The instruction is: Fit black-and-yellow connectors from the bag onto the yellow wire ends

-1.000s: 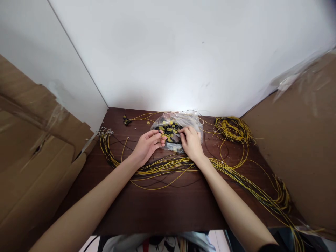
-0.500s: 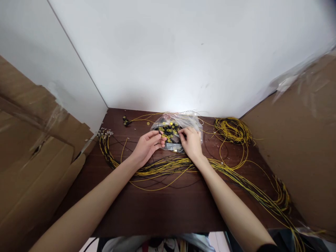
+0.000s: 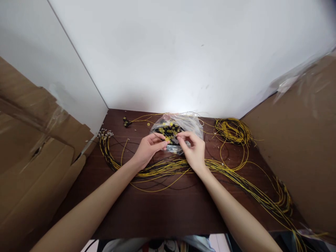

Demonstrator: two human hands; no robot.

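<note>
My left hand (image 3: 149, 148) is closed in a pinch over the front of a clear plastic bag (image 3: 193, 122). A thin black wire (image 3: 154, 132) runs into its fingers, and a small yellow piece (image 3: 167, 139) shows at the fingertips; I cannot tell if it is gripped too. Opposite, thumb and forefinger of my right hand (image 3: 194, 148) meet over the bag's right side, on something too small to make out. Between the hands, the bag holds a heap of small black and yellow parts (image 3: 172, 130).
A long bundle of yellow and black wires (image 3: 168, 166) crosses the brown table (image 3: 157, 210) under my wrists. Coiled wire (image 3: 232, 129) lies at the back right, several black parts (image 3: 126, 121) at the back left. Cardboard (image 3: 296, 140) and a white wall (image 3: 168, 59) enclose the table.
My left fingertips have shifted slightly right, and a yellow piece now shows at them. My right hand has drawn a little toward me, with its fingers more bent into a pinch.
</note>
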